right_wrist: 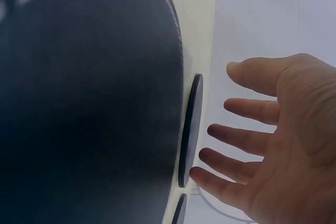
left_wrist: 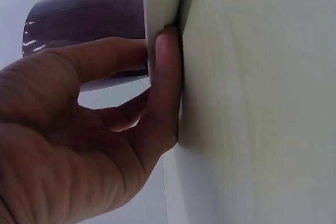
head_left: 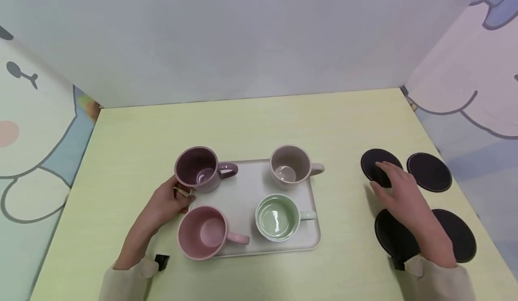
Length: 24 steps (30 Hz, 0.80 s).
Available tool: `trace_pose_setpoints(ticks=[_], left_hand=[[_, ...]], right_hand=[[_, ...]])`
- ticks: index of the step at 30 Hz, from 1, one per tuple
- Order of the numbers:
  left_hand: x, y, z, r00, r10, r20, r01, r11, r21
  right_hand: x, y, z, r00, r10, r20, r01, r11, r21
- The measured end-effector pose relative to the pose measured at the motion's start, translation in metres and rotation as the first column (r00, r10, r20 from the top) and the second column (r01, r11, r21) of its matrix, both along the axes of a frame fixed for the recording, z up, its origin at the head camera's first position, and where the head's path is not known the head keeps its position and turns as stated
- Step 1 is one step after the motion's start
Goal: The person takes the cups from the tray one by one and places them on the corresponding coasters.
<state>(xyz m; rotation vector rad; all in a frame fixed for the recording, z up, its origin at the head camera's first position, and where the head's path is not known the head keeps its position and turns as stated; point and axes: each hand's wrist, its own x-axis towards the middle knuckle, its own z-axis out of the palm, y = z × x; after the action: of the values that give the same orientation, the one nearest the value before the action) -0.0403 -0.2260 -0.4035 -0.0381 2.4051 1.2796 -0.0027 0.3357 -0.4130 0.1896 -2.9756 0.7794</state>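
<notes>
My left hand (head_left: 167, 202) pinches the left rim of a white tray (head_left: 247, 179). In the left wrist view the thumb (left_wrist: 113, 56) lies against the top of the rim and a finger (left_wrist: 167, 77) is under it. On the tray stand a dark purple mug (head_left: 198, 170) right by that hand, a pink mug (head_left: 204, 232), a light green mug (head_left: 278, 217) and a beige mug (head_left: 290, 166). My right hand (head_left: 404, 197) hovers over a black round coaster (head_left: 370, 166), its fingers spread and nothing held.
Right of the tray, more black round coasters lie on the pale yellow table (head_left: 336, 125): one at the back right (head_left: 429, 172), one at the front right (head_left: 455, 235) and one partly under the right forearm (head_left: 392, 233). A grey wall (head_left: 251, 40) stands behind.
</notes>
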Motion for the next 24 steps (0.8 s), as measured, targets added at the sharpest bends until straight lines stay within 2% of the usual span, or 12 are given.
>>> trace_pose_setpoints(ticks=[7,12,24], left_hand=[[0.0,0.0,-0.001,1.0,0.005,-0.008,-0.005,1.0,0.005],[0.0,0.001,0.0,1.0,-0.005,-0.016,0.005,1.0,0.026],[0.001,0.002,-0.001,1.0,0.005,-0.013,-0.004,1.0,0.027]], right_hand=[[-0.004,0.013,0.002,0.997,0.003,0.079,-0.01,0.996,0.094],[-0.008,0.021,0.003,0.996,0.02,0.091,-0.033,0.989,0.147],[-0.021,0.036,0.005,0.986,0.024,0.164,-0.055,0.981,0.185]])
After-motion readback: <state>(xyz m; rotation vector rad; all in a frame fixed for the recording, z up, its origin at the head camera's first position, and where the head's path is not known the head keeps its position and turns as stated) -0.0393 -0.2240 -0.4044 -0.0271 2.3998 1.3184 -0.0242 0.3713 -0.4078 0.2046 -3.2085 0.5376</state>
